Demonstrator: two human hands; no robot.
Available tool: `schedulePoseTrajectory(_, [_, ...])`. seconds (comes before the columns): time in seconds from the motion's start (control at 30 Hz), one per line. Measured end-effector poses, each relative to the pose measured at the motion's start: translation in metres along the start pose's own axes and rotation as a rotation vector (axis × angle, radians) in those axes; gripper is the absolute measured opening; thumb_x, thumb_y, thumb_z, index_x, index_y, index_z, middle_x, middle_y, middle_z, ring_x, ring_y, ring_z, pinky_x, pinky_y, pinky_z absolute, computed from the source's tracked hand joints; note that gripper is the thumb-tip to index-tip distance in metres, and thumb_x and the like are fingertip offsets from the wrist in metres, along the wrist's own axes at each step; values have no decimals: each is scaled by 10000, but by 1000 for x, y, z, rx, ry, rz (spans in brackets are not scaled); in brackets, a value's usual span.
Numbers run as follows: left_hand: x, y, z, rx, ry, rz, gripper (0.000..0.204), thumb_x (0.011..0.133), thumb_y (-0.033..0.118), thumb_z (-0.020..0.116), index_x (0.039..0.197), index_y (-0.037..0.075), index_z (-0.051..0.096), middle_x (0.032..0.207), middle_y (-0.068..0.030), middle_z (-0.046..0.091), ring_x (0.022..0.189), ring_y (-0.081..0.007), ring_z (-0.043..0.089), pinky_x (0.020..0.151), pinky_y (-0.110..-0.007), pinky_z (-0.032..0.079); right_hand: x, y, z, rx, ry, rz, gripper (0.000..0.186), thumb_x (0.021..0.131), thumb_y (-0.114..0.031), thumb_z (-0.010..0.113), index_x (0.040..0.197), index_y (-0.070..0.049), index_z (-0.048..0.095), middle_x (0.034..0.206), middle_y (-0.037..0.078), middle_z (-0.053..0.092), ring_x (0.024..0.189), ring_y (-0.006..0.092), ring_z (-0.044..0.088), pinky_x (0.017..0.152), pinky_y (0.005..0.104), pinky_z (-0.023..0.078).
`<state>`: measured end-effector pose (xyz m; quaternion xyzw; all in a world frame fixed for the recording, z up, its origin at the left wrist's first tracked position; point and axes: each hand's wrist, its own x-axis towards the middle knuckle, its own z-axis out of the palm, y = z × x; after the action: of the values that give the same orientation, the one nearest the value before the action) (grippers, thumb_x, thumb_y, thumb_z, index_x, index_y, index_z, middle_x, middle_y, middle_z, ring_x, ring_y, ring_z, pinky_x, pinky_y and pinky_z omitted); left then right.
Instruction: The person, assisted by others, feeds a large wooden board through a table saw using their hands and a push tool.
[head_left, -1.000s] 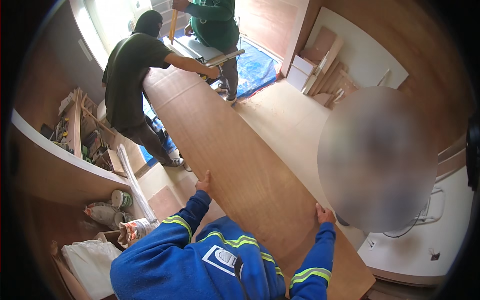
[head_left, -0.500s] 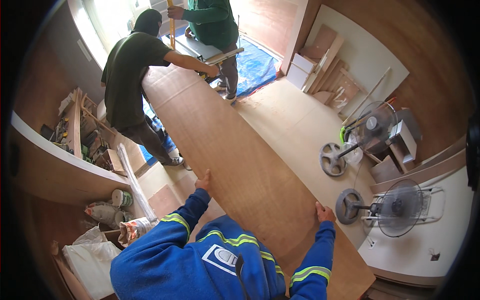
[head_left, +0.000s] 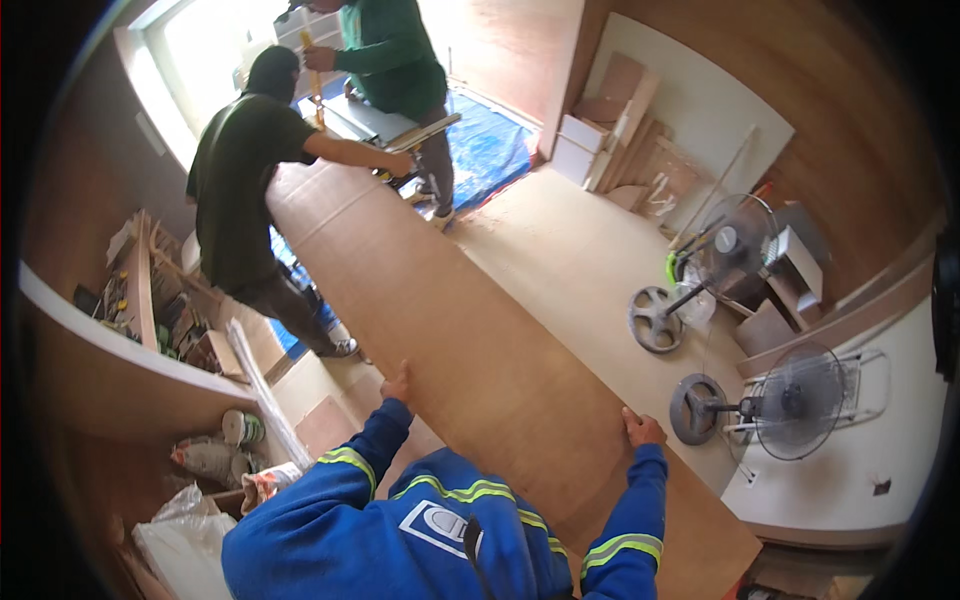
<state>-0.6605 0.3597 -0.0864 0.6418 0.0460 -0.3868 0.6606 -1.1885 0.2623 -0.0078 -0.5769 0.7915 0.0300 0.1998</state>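
A long sheet of brown plywood (head_left: 470,320) stretches from my body toward the far left. My left hand (head_left: 397,383) is closed on its left edge, with the thumb lying on top. Lower down on the opposite edge, my right hand (head_left: 643,428) grips the sheet, its fingers partly hidden beneath. At the far end, a person in a dark shirt and head covering (head_left: 250,140) leans over the sheet with one arm reaching across it. Beyond, a person in a green top (head_left: 390,60) stands by a saw table (head_left: 372,122), holding a yellow level-like bar (head_left: 313,80).
Two pedestal fans (head_left: 740,250) stand at right, near leaning wood offcuts (head_left: 625,140). Blue tarp (head_left: 495,135) covers the far floor. On the left are a shelf of tools (head_left: 150,290), a plastic-wrapped bundle (head_left: 260,375), a bucket (head_left: 242,428) and sacks (head_left: 205,458).
The view has shifted a little, so the far people, the fans and the sheet's far end appear further left. Both my hands keep their hold on the plywood.
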Motion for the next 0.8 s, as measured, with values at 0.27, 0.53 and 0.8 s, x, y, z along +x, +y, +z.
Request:
schedulePoseTrajectory(0.27, [-6,11,4,-145,-111,-39,511,905,313,696,1269,-3,525,1149,-123,635,972,-300,649,826,-456,569,-10,-18,-22,12,-55,33,839,770,-806,446,1037,-57,716,1102,209,680,1109,367,607,1055,512,340])
schedulePoseTrajectory(0.53, [35,-5,-26,-143,-580,-305,664,932,540,554,1404,85,449,1390,-90,517,1235,-309,509,1046,-492,435,-16,-24,-35,-10,-81,63,860,758,-812,451,1159,-85,676,1234,140,645,1192,321,574,1084,522,310])
schedulePoseTrajectory(0.8, [34,4,-13,-31,-641,-364,700,937,613,474,1429,117,431,1461,-72,452,1313,-313,427,1104,-486,357,-18,-3,-25,122,-59,45,846,770,-804,447,1108,-66,687,1159,202,663,1140,333,598,1051,526,322])
